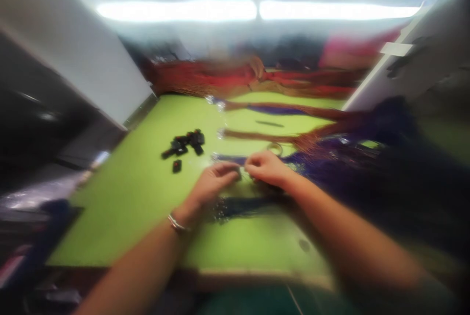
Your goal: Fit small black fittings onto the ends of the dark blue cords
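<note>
- Pinches a small dark piece (238, 174) between thumb and fingers of the left hand (220, 175), grip closed on it, just above the green bench (128, 197) and close to the other fingertips.
- Curls the fingers of the right hand (268, 168) shut in a pinch, just right of the small dark piece; cannot tell, through the blur, of any wire inside that grip.
- Wears a bracelet (178, 223) on the left wrist.
- Shows, beyond and left of the left hand, a loose pile of black connectors (183, 142), with a single black connector (176, 166) just on the near side.
- Shows a ring-shaped roll (274, 149) just beyond the right hand, and farther off a slim dark tool (270, 123) lying flat between a brown wire bundle (257, 134) and a brown-and-blue wire bundle (279, 109).
- Has a blue wire bundle (229, 158) running just beyond the fingers, and a dark blue wire bundle (249, 206) on the near side of both hands.
- Spreads a mass of dark blue wires (367, 158) across the right side.
- Has red and brown wires (205, 77) along the far edge, with another person's hand (257, 68) at them.
</note>
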Available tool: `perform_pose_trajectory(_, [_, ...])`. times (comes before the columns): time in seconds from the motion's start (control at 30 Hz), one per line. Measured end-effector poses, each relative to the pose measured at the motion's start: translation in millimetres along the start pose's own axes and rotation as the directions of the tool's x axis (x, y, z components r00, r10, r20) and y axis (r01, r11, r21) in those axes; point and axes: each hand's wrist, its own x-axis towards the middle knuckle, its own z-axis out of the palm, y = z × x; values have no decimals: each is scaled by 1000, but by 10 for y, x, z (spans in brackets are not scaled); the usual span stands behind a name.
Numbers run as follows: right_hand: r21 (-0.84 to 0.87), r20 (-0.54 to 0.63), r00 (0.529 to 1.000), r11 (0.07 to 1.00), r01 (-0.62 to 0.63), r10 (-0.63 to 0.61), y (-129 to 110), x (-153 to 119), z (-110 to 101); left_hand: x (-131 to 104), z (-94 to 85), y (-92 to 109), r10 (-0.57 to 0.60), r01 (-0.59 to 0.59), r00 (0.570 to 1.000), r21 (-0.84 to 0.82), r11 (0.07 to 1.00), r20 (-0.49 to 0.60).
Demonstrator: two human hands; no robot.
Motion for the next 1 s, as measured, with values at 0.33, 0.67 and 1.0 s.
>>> perform_pose_trajectory(0.33, [-166, -80, 985, 976, 141, -156, 133, 61, 83, -1, 14, 15, -5, 4, 1000, 49, 999, 24])
perform_pose_trajectory(0.67, [-160, -93, 991, 983, 85, -101, 138, 72, 66, 27, -51, -83, 32, -34, 999, 64, 997, 34])
perform_pose_trajectory(1.0, [-306, -119, 955, 925, 224, -271, 106, 1, 109, 23, -29, -39, -69, 71, 997, -44, 997, 38])
